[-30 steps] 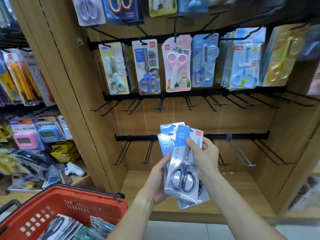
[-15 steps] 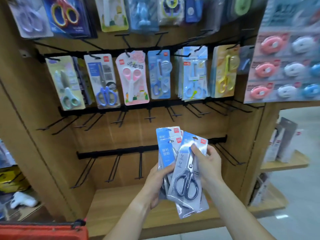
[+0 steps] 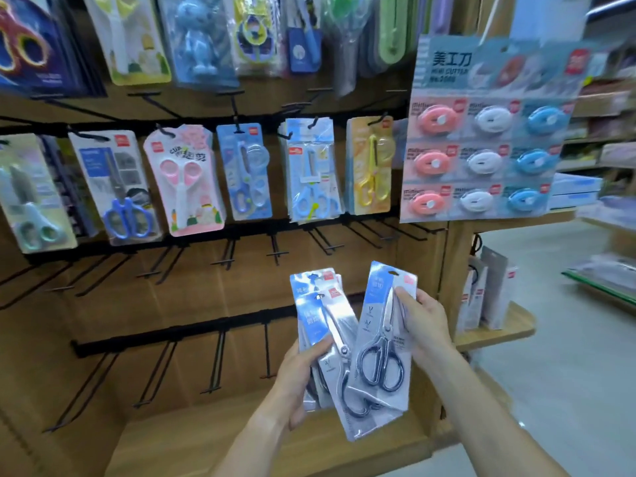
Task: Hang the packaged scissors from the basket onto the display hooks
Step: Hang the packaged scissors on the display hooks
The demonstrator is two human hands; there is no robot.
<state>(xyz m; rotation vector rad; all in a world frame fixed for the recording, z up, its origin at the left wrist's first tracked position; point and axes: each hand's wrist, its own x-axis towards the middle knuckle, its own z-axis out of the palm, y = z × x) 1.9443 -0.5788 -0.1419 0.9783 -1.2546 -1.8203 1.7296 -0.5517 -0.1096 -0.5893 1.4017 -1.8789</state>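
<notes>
The right hand (image 3: pixel 425 325) pinched one scissors pack (image 3: pixel 380 352) near its top — long axis upright, hang hole uppermost. The left hand (image 3: pixel 303 370) gripped the remaining packs (image 3: pixel 318 325). Bare hooks (image 3: pixel 220 359) lay up and left, nearer the left hand.
</notes>
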